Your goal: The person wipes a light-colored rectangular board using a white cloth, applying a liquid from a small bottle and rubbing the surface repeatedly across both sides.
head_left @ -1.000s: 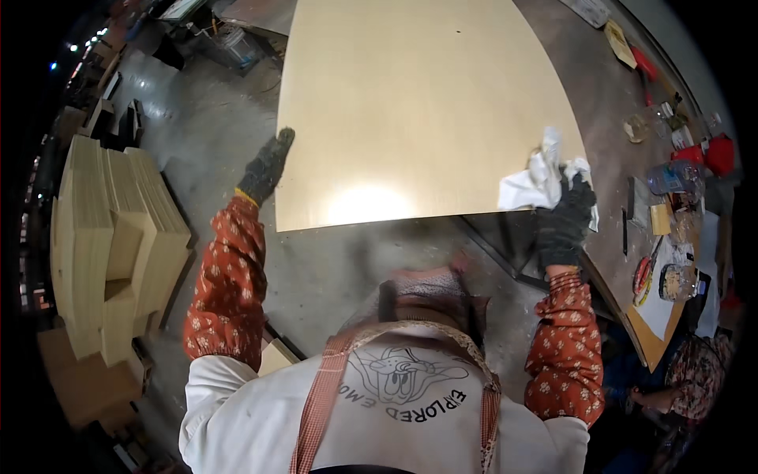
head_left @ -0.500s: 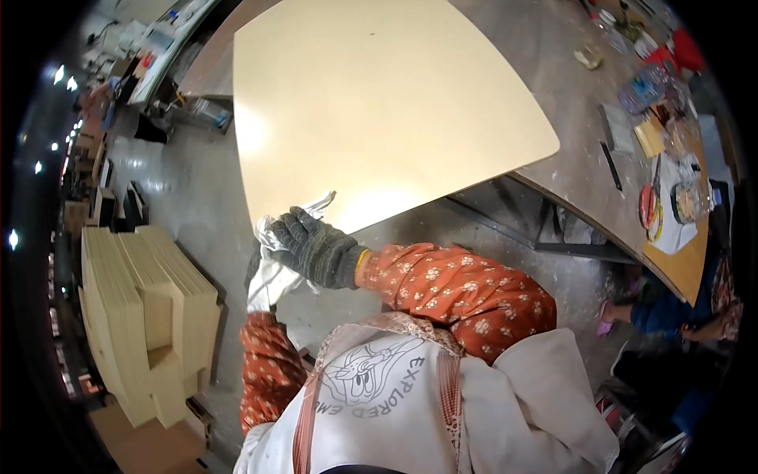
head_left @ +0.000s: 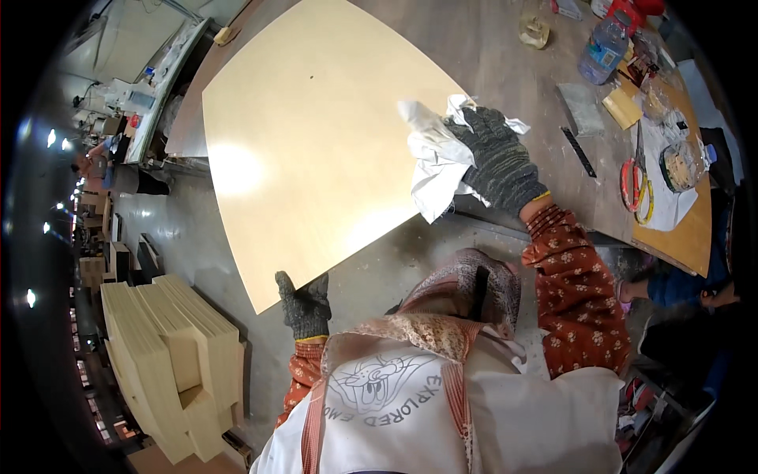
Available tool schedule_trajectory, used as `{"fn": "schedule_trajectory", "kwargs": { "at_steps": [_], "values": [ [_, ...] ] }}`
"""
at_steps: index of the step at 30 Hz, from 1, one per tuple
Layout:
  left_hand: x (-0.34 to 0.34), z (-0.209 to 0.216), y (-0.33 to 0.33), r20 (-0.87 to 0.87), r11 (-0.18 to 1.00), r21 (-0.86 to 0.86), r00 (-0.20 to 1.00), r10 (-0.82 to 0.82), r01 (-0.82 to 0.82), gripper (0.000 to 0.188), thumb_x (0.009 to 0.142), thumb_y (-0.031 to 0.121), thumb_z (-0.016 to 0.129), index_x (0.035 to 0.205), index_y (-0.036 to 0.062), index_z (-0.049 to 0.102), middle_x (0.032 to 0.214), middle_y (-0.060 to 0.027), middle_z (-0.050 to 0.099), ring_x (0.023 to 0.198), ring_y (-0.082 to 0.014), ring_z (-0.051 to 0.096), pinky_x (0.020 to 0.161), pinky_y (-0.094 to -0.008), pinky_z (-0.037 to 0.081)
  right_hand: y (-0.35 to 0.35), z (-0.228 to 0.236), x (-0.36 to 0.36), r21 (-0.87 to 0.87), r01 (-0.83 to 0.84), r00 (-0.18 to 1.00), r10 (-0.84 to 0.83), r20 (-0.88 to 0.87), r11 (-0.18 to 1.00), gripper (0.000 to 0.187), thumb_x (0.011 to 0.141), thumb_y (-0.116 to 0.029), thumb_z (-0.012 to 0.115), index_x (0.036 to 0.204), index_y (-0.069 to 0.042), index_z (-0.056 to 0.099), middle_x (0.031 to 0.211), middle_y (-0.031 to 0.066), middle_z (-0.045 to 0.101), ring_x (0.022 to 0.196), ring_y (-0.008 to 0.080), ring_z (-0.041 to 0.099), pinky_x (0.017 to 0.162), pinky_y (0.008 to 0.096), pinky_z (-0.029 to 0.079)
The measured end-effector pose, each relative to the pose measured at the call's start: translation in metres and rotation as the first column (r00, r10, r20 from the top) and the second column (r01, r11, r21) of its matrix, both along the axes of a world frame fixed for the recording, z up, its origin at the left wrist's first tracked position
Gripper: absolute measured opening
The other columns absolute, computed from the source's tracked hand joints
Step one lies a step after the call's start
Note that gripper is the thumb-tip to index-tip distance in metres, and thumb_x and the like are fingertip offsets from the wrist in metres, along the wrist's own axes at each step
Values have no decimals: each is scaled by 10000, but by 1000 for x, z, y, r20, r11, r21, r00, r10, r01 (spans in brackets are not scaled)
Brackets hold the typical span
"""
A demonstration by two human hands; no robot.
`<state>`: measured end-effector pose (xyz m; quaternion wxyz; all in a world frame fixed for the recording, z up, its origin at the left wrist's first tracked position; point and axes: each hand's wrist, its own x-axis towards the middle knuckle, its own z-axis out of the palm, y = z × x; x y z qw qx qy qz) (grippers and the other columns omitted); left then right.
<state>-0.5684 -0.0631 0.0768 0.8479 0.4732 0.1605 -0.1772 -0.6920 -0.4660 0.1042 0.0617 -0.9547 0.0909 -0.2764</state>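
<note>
A large pale wooden board (head_left: 308, 158) with curved edges lies on a brown worktable, its near part jutting out past the table. My left hand (head_left: 305, 306), in a dark grey knitted glove, grips the near edge by the left corner. The thumb rests on top, and the fingers underneath are hidden. My right hand (head_left: 499, 156), gloved alike, is closed on a crumpled white cloth (head_left: 438, 162) at the board's right corner. Part of the cloth hangs over the edge.
On the worktable (head_left: 505, 63) at right stand a plastic bottle (head_left: 604, 51), scissors (head_left: 636, 178), a black ruler (head_left: 579, 152) and a yellow block (head_left: 622, 108). Stacked pale panels (head_left: 174, 363) stand on the floor at left. Another person's leg (head_left: 671, 292) shows at far right.
My right hand has swept the cloth from the near left corner to the board's right corner. My left hand now grips the near edge. The board appears turned and nearer in view.
</note>
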Motion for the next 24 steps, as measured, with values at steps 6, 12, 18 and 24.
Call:
{"fn": "schedule_trajectory", "kwargs": {
  "at_steps": [6,12,18,24],
  "values": [
    [58,-37,73,123,987,-124,988,-91,106,505,886,429,652,1252,101,534,1168,-96,630,936,-270,658,748,-383,587,57,-46,10,-3,97,992,-97,82,995,654,846,-369,543,1459,-239,356,1518,123,286,1382,305,297,1133,459,256],
    [100,-8,106,204,992,118,979,21,-45,414,875,409,676,1159,120,592,1161,-39,645,1061,-213,621,856,-356,548,74,-33,-24,262,13,1000,-7,-23,965,583,781,-253,609,1347,-134,530,1401,156,474,1292,309,450,1080,450,347],
    [110,-1,97,171,992,-94,980,105,-89,301,871,235,713,1121,102,608,1105,-56,669,1008,-227,652,847,-371,574,20,11,-61,405,404,872,-480,101,820,494,784,-161,646,1250,-18,566,883,157,670,808,281,662,781,395,538],
    [116,-9,97,154,974,-193,977,149,-118,291,880,195,701,1135,89,607,1148,-74,650,1055,-255,631,897,-421,557,92,9,24,260,30,988,-68,139,965,455,803,-152,590,1254,-96,576,1187,169,609,1083,285,586,952,439,466]
  ]
}}
